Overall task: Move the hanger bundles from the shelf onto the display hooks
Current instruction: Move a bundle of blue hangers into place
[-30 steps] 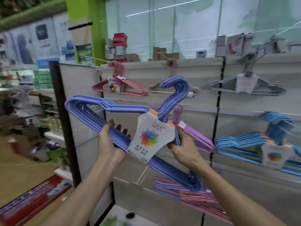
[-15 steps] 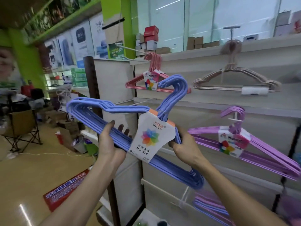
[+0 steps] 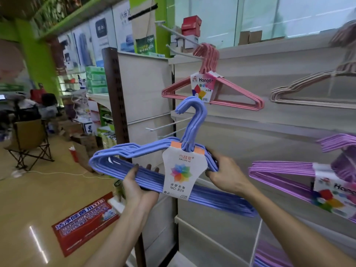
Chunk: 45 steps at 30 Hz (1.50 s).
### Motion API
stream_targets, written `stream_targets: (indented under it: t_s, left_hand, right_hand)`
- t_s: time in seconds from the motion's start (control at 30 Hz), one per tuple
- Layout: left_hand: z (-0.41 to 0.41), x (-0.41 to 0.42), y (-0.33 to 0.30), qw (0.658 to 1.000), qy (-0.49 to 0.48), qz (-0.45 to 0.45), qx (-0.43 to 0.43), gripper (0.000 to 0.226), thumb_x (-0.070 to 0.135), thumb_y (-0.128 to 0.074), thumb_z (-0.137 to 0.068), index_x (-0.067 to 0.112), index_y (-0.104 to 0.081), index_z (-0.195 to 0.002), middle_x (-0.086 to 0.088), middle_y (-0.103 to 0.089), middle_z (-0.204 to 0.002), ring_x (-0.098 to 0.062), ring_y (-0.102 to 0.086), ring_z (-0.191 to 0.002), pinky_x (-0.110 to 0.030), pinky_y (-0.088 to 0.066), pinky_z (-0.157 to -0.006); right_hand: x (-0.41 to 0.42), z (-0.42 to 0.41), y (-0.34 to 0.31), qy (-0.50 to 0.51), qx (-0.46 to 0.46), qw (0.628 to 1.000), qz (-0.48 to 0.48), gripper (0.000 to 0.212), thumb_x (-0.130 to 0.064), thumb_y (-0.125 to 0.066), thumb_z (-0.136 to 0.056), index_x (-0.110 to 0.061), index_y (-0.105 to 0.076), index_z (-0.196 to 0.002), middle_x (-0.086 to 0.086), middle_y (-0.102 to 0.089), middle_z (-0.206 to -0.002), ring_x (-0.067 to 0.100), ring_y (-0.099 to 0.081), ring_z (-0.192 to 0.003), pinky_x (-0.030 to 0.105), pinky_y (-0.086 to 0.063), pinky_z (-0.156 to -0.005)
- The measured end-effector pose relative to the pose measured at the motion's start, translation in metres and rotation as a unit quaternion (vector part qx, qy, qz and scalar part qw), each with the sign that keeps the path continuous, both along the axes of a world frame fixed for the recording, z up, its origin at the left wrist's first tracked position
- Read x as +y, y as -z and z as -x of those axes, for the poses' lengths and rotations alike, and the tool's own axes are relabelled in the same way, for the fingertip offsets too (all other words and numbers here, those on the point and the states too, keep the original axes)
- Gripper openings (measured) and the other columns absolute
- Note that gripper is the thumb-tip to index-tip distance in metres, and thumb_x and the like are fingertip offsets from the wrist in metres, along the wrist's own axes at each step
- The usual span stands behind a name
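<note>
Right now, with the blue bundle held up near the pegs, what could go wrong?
1. The blue bundle is tilted, its right end low; it may knock the purple bundle hanging beside it.
2. Its hook tops sit just under the pink bundle and might snag it when lifted.
3. The bare pegs are thin; the grouped hooks could miss them.

We see a shop interior. At lower left a glossy tan floor (image 3: 28,205) reflects overhead light, with a red printed floor sticker (image 3: 84,222) on it. A folding camp chair (image 3: 28,139) stands at middle left, with cardboard boxes (image 3: 84,139) near it on the floor. Bright green walls and a green pillar (image 3: 34,60) fill the upper left, beside a row of posters (image 3: 100,33). Pale shelving panels (image 3: 269,135) span the right half, edged by a dark perforated upright (image 3: 117,97). Frosted glass panes (image 3: 269,14) run along the top right.
</note>
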<state>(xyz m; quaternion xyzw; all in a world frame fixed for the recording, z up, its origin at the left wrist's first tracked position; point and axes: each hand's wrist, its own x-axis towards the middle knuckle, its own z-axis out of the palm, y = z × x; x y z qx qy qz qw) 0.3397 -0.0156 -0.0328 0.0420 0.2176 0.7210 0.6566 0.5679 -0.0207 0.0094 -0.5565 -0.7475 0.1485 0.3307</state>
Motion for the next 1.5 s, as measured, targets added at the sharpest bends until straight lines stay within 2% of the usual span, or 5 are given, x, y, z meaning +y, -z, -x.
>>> stream_targets:
  t_s: [0.2, 0.57, 0.97, 1.13, 1.5]
  left_hand:
    - [-0.004, 0.038, 0.011, 0.998, 0.03, 0.047, -0.015, 0.019, 0.024, -0.054, -0.093, 0.01, -0.055, -0.081, -0.01, -0.06, -0.077, -0.027, -0.06, -0.075, -0.043, -0.049, -0.068]
    - [0.008, 0.143, 0.052, 0.989, 0.133, 0.062, -0.03, 0.026, 0.028, -0.056, -0.085, 0.013, -0.059, -0.106, -0.013, -0.067, -0.1, -0.033, -0.063, -0.103, -0.049, -0.046, -0.1]
    - [0.005, 0.239, 0.068, 0.973, 0.21, 0.093, -0.016, 0.026, 0.029, -0.058, -0.09, 0.015, -0.057, -0.112, -0.012, -0.063, -0.12, -0.033, -0.061, -0.115, -0.053, -0.048, -0.098]
    - [-0.009, 0.263, 0.069, 0.967, 0.24, 0.089, -0.007, 0.014, 0.028, -0.053, -0.093, 0.015, -0.058, -0.095, -0.009, -0.064, -0.098, -0.029, -0.062, -0.089, -0.046, -0.052, -0.076]
    - [-0.028, 0.294, 0.086, 0.961, 0.265, 0.075, -0.006, 0.022, 0.025, -0.043, -0.097, 0.014, -0.06, -0.105, -0.013, -0.065, -0.094, -0.031, -0.062, -0.089, -0.047, -0.049, -0.073]
  right_hand:
    - [0.033, 0.012, -0.001, 0.049, -0.072, 0.996, -0.005, 0.069, -0.027, -0.055, -0.075, -0.043, -0.034, -0.139, 0.0, -0.068, -0.112, 0.034, -0.06, -0.102, 0.041, -0.05, -0.085]
    - [0.09, 0.03, 0.008, 0.134, -0.127, 0.983, 0.003, 0.075, -0.025, -0.058, -0.078, -0.037, -0.03, -0.147, 0.002, -0.064, -0.125, 0.034, -0.058, -0.11, 0.04, -0.047, -0.087]
    - [0.144, 0.04, 0.023, 0.23, -0.136, 0.963, 0.033, 0.081, -0.028, -0.056, -0.077, -0.034, -0.023, -0.151, 0.003, -0.063, -0.128, 0.035, -0.058, -0.111, 0.041, -0.046, -0.087]
    - [0.163, 0.036, 0.028, 0.268, -0.14, 0.952, 0.046, 0.082, -0.028, -0.056, -0.078, -0.032, -0.022, -0.153, 0.005, -0.064, -0.127, 0.034, -0.059, -0.109, 0.04, -0.045, -0.085]
    - [0.191, 0.029, 0.04, 0.294, -0.171, 0.937, 0.083, 0.086, -0.028, -0.057, -0.081, -0.031, -0.014, -0.156, 0.003, -0.052, -0.144, 0.033, -0.053, -0.122, 0.042, -0.045, -0.092]
